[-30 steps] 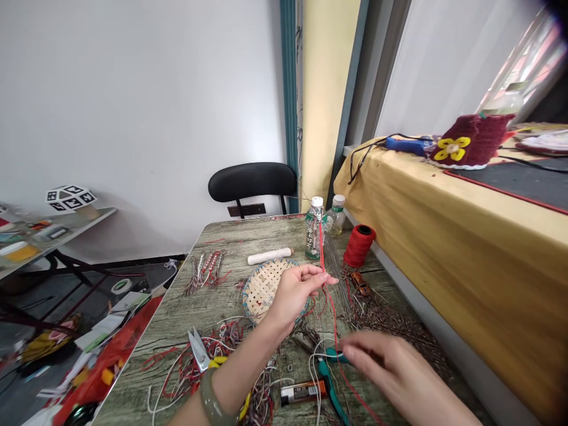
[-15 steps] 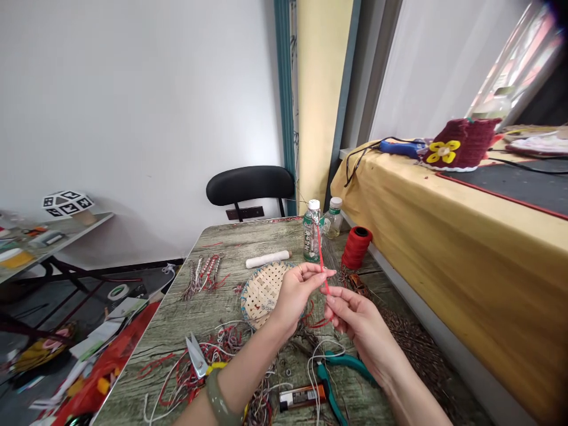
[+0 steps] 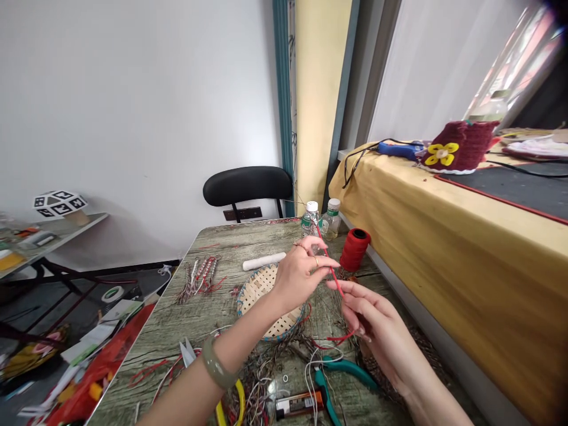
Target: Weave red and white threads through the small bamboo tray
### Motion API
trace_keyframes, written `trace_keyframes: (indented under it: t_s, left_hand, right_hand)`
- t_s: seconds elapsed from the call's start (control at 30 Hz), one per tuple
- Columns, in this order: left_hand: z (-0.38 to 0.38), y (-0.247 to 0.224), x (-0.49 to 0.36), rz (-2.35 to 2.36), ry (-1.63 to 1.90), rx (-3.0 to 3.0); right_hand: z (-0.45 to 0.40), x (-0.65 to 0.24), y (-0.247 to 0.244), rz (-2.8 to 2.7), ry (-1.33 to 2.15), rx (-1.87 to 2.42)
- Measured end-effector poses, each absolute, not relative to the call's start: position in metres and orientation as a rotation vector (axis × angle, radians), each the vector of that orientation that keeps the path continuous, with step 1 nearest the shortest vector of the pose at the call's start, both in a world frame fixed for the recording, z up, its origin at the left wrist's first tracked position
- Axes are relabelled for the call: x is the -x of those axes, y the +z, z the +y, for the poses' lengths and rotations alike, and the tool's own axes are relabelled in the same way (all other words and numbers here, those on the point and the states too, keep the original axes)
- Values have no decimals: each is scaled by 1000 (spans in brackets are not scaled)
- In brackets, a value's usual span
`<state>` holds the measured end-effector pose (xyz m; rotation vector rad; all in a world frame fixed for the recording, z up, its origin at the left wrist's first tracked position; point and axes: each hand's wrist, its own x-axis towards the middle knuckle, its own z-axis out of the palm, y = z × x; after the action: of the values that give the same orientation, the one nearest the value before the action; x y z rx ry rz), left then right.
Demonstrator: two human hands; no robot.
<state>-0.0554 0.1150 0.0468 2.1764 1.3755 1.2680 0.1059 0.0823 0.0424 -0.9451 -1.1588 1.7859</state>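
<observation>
A taut red cord (image 3: 337,283) slants down from near the green-labelled bottle (image 3: 311,225) to my hands. My left hand (image 3: 302,272) closes on it, thumb and forefinger meeting at the cord with the other fingers bent above. Lower and to the right, my right hand (image 3: 373,313) pinches the same cord between thumb and fingers, and its loose tail curls out below. Under my left hand lies a round woven basket (image 3: 252,290) with a blue-stitched rim, partly hidden by my forearm. A red thread spool (image 3: 355,249) stands beyond my right hand.
Teal-handled pliers (image 3: 350,368), a lighter (image 3: 299,404), yellow-handled scissors (image 3: 187,352) and tangled cords lie near the front. Farther back are a white roll (image 3: 264,261), braided pieces (image 3: 204,275) and a second bottle (image 3: 332,218). A yellow-draped table (image 3: 421,236) borders the right side.
My right hand has moved right and slightly down along the cord. My left hand has turned and risen a little, its fingers lifting in front of the bottle. The view has shifted slightly.
</observation>
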Motion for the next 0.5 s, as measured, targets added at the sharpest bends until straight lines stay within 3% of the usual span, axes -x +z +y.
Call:
trace_keyframes:
  t_s: [0.1, 0.27, 0.5]
  left_hand:
    - [130, 51, 59, 1123, 1262, -2168]
    - [153, 54, 58, 1246, 1251, -1955]
    - [162, 66, 55, 1172, 1271, -1820]
  right_hand:
    - [88, -111, 48, -1099, 1803, 811]
    - [108, -113, 54, -1043, 1749, 672]
    - [143, -105, 54, -1448, 1365, 856]
